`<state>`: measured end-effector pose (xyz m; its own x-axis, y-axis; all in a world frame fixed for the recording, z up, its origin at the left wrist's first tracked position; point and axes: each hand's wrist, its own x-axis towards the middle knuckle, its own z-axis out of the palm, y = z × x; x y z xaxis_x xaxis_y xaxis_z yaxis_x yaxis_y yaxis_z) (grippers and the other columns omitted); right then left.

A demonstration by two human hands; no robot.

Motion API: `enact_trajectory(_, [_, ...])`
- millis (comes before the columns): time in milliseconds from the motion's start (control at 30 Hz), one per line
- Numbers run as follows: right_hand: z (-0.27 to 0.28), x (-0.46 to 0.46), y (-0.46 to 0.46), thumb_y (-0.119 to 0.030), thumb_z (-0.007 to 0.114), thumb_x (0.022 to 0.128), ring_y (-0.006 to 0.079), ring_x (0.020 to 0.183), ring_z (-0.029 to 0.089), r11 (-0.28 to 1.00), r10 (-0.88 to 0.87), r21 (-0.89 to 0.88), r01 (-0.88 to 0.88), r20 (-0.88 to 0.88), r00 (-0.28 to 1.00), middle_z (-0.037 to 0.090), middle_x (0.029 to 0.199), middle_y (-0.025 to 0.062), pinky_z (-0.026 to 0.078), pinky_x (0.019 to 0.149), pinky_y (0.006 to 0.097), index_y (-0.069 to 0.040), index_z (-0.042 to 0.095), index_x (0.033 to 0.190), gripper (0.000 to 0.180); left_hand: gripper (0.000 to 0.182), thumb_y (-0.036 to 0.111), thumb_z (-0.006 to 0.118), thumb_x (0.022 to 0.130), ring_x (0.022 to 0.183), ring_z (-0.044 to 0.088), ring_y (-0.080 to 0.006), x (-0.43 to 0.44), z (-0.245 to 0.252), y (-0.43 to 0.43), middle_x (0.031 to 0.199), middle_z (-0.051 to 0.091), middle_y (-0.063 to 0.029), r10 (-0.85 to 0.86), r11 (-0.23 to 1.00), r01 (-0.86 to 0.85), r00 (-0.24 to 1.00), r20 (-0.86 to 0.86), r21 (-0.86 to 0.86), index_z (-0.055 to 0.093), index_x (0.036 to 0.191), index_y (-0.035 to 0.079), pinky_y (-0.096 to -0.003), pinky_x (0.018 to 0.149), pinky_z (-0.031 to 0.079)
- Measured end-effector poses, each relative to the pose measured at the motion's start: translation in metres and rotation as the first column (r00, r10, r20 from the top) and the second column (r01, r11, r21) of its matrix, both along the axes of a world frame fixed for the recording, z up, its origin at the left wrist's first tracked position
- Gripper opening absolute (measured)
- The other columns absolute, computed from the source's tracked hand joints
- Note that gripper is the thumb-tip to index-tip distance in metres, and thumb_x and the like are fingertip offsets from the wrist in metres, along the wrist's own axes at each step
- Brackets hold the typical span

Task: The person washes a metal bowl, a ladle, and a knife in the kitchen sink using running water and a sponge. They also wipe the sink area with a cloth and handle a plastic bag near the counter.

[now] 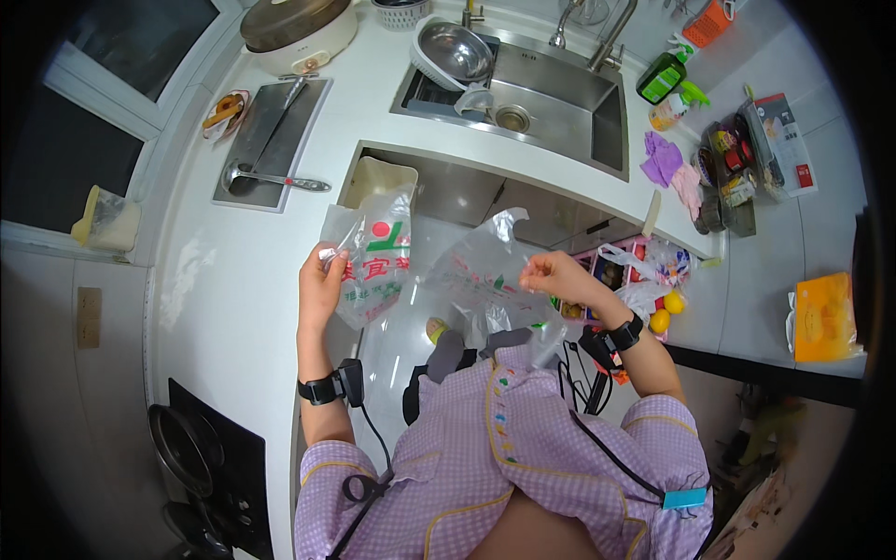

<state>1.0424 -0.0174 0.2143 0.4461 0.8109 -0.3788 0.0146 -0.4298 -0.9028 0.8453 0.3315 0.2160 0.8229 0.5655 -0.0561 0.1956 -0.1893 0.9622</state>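
Note:
My left hand (323, 278) pinches a clear plastic bag (376, 262) with red and green printing, which hangs down beside the counter front. In my right hand (556, 280), thumb and fingers are closed on a second piece of clear plastic film (483, 262), also with red and green print. Whether the two are separate bags or parts of one cannot be told. Just beyond the left bag, a cream plastic bin (381, 179) stands below the counter edge, partly hidden by that bag.
Ahead is a steel sink (560, 105) with a metal bowl (458, 51). A ladle (280, 179) lies across a cutting board (262, 143) on the white counter (210, 273). A black cooktop (241, 448) is at left. Crates and bags with yellow fruit (660, 321) stand at right.

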Motion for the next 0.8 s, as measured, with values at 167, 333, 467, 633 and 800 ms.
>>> enact_trajectory(167, [-0.013, 0.027, -0.033, -0.013, 0.063, 0.085, 0.0032, 0.066, 0.052, 0.967, -0.254, 0.020, 0.255, -0.035, 0.967, 0.060, 0.071, -0.0020, 0.043, 0.061, 0.0201, -0.002, 0.062, 0.084, 0.011, 0.014, 0.013, 0.059, 0.090, 0.063, 0.052, -0.0068, 0.013, -0.015, -0.017, 0.071, 0.060, -0.0023, -0.043, 0.999, 0.043, 0.996, -0.080, -0.009, 0.057, 0.089, -0.001, -0.0221, 0.058, 0.043])
enact_trajectory(333, [-0.056, 0.045, -0.122, -0.018, 0.066, 0.082, 0.0053, 0.062, 0.048, 0.818, -0.549, -0.066, 0.571, 0.204, 0.810, 0.057, 0.067, -0.0016, 0.041, 0.057, 0.0237, -0.003, 0.060, 0.080, 0.017, 0.013, 0.012, 0.058, 0.090, 0.064, 0.052, -0.0065, 0.062, -0.037, -0.064, 0.069, 0.059, -0.0024, -0.275, 0.958, 0.281, 0.956, -0.106, 0.053, 0.058, 0.089, -0.001, -0.0228, 0.058, 0.043])
enact_trajectory(467, [-0.086, 0.038, -0.229, -0.023, 0.066, 0.082, 0.0080, 0.058, 0.049, 0.611, -0.764, -0.123, 0.782, 0.169, 0.623, 0.056, 0.066, 0.0003, 0.041, 0.052, 0.0261, -0.003, 0.058, 0.078, 0.023, 0.012, 0.012, 0.058, 0.091, 0.069, 0.053, -0.0065, 0.118, -0.048, -0.132, 0.077, 0.060, -0.0013, -0.460, 0.888, 0.454, 0.875, -0.154, -0.076, 0.057, 0.093, 0.000, -0.0214, 0.061, 0.044])
enact_trajectory(633, [-0.102, 0.028, -0.345, -0.029, 0.062, 0.083, 0.0137, 0.051, 0.056, 0.292, -0.939, -0.254, 0.922, 0.108, 0.327, 0.055, 0.063, 0.0053, 0.045, 0.043, 0.0288, -0.001, 0.053, 0.079, 0.030, 0.012, 0.012, 0.058, 0.091, 0.071, 0.054, -0.0067, 0.188, -0.053, -0.229, 0.079, 0.060, -0.0012, -0.673, 0.730, 0.680, 0.697, -0.247, -0.070, 0.058, 0.095, 0.001, -0.0220, 0.063, 0.046])
enact_trajectory(800, [-0.115, -0.004, -0.427, -0.032, 0.060, 0.084, 0.0152, 0.050, 0.057, 0.154, -0.944, -0.311, 0.938, 0.234, 0.232, 0.056, 0.062, 0.0069, 0.046, 0.044, 0.0289, 0.000, 0.054, 0.081, 0.032, 0.017, 0.010, 0.061, 0.082, 0.077, 0.064, -0.0312, 0.241, -0.053, -0.348, 0.087, 0.066, -0.0160, -0.858, 0.417, 0.887, 0.457, -0.237, 0.199, 0.060, 0.098, 0.002, -0.0389, 0.069, 0.049])
